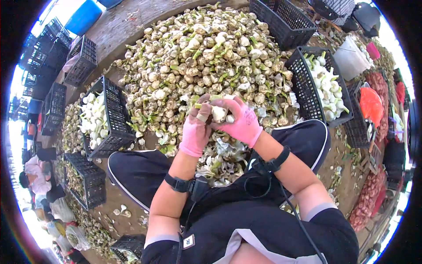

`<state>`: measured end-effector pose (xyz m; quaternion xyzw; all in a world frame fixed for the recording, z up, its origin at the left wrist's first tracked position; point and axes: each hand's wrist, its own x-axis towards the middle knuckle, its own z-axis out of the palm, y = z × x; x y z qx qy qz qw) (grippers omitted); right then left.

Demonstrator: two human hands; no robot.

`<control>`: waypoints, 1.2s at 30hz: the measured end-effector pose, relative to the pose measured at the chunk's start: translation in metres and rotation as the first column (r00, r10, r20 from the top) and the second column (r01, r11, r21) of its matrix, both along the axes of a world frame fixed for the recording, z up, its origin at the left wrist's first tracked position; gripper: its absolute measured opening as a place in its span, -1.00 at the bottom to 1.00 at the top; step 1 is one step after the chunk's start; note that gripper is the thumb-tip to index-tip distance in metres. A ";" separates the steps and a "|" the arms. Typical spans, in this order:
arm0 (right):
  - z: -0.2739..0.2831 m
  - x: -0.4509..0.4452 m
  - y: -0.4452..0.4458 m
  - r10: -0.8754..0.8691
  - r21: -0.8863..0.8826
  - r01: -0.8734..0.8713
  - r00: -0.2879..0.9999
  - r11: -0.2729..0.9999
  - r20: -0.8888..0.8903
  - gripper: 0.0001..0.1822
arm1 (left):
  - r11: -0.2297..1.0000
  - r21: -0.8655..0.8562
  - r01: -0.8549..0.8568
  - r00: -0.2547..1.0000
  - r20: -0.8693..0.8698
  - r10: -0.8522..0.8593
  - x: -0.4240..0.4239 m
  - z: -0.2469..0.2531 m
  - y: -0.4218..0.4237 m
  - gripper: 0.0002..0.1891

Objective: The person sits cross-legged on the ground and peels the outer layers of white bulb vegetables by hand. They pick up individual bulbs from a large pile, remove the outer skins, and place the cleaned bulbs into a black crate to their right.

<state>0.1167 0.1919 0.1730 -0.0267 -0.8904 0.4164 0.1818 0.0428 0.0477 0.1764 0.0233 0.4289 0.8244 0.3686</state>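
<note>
Both hands wear pink work gloves and meet above the near edge of a large heap of soiled garlic bulbs (204, 62). Between them is one garlic bulb (219, 114) with a short green stem, its skin partly white. My left hand (197, 128) grips it on the stem side, the fingers dirty and a pale band around one of them. My right hand (240, 120) closes around the bulb from the other side. Something small and white, perhaps another bulb, shows by the right fingers. Loose peeled skins (224, 158) lie below, between my legs.
Black plastic crates of cleaned white garlic stand at left (113, 115) and right (305, 89). Another black crate (286, 21) is beyond the heap. A white bucket (351, 57), an orange-red plastic bag (371, 105) and red mesh sacks (366, 201) line the right. People (39, 178) are at far left.
</note>
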 end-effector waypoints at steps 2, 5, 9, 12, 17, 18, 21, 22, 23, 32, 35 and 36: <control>0.002 0.001 -0.001 0.013 0.022 -0.011 0.998 1.000 -0.065 -0.35 | 0.998 0.052 -0.027 0.999 -0.024 0.029 0.002 -0.002 0.000 -0.46; 0.002 0.003 -0.004 0.004 0.043 0.001 0.994 0.999 -0.110 -0.35 | 0.994 -0.007 -0.105 0.992 -0.073 0.104 0.012 0.012 0.006 -0.47; 0.004 0.005 -0.003 0.010 0.015 -0.008 0.988 1.000 -0.152 -0.37 | 0.998 -0.046 -0.037 0.993 -0.116 0.031 0.013 0.023 -0.001 -0.47; 0.003 0.006 -0.002 0.030 0.033 -0.024 0.981 0.999 -0.193 -0.38 | 0.998 -0.059 -0.013 0.970 -0.243 -0.002 0.012 0.014 -0.005 -0.43; -0.001 0.002 0.000 0.102 -0.461 -0.121 0.993 0.879 -0.065 -0.43 | 0.989 -0.096 -0.113 0.864 -0.501 0.050 0.011 -0.011 -0.003 -0.37; -0.001 0.001 0.000 0.118 -0.592 -0.109 0.993 0.798 -0.023 -0.45 | 0.977 -0.147 -0.152 0.826 -0.562 0.044 0.011 -0.015 -0.002 -0.40; 0.007 0.003 0.009 0.300 -0.885 -0.007 0.942 0.465 0.150 -0.54 | 0.918 -0.305 -0.253 0.692 -0.720 -0.048 0.013 -0.015 -0.003 -0.52; 0.007 0.001 0.012 0.361 -0.947 0.018 0.922 0.321 0.140 -0.55 | 0.889 -0.368 -0.271 0.642 -0.757 -0.117 0.013 -0.009 -0.006 -0.57; 0.007 0.001 0.014 0.420 -0.984 0.052 0.900 0.170 0.119 -0.55 | 0.856 -0.426 -0.294 0.590 -0.785 -0.189 0.012 -0.001 -0.009 -0.61; 0.004 0.004 0.027 0.483 -0.881 0.138 0.792 0.453 0.373 -0.47 | 0.916 -0.392 -0.083 0.440 -0.839 -0.319 -0.003 -0.003 -0.018 -0.61; 0.003 0.006 0.030 0.577 -0.952 0.100 0.776 0.288 0.256 -0.47 | 0.931 -0.353 0.094 0.732 -0.610 -0.305 -0.008 -0.003 -0.022 -0.61; 0.001 0.008 0.033 0.591 -0.956 0.092 0.768 0.278 0.246 -0.48 | 0.955 -0.275 0.114 0.782 -0.568 -0.257 -0.008 -0.005 -0.021 -0.61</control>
